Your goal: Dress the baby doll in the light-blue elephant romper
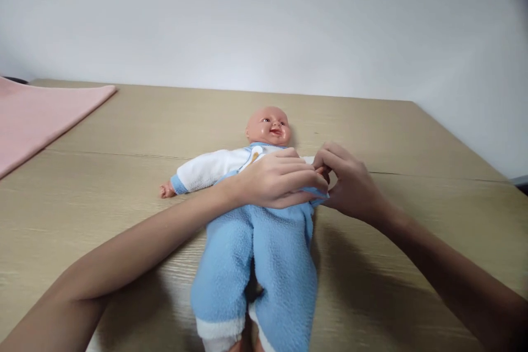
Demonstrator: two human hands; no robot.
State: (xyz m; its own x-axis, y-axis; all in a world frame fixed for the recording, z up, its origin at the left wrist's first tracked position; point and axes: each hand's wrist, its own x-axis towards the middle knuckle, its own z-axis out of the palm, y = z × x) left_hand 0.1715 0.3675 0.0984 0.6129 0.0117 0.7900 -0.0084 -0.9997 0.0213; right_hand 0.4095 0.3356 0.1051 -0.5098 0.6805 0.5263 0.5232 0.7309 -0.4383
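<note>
A baby doll (270,126) lies on its back on the table, head away from me. It wears blue fleece trousers (256,264) with white cuffs and a white top (210,168) with blue trim. My left hand (284,179) reaches across the doll's torso, its fingers curled round the sleeve at the right. Close against it, my right hand (350,181) has thumb and fingers closed at the end of the same sleeve, where a bit of the doll's hand shows. My fingers hide most of that arm and the chest. The doll's other arm is stretched out to the left.
The wooden table (421,220) has a seam running across it. A pink cloth (41,115) lies at the far left. Behind the table's back edge stands a pale wall (264,22).
</note>
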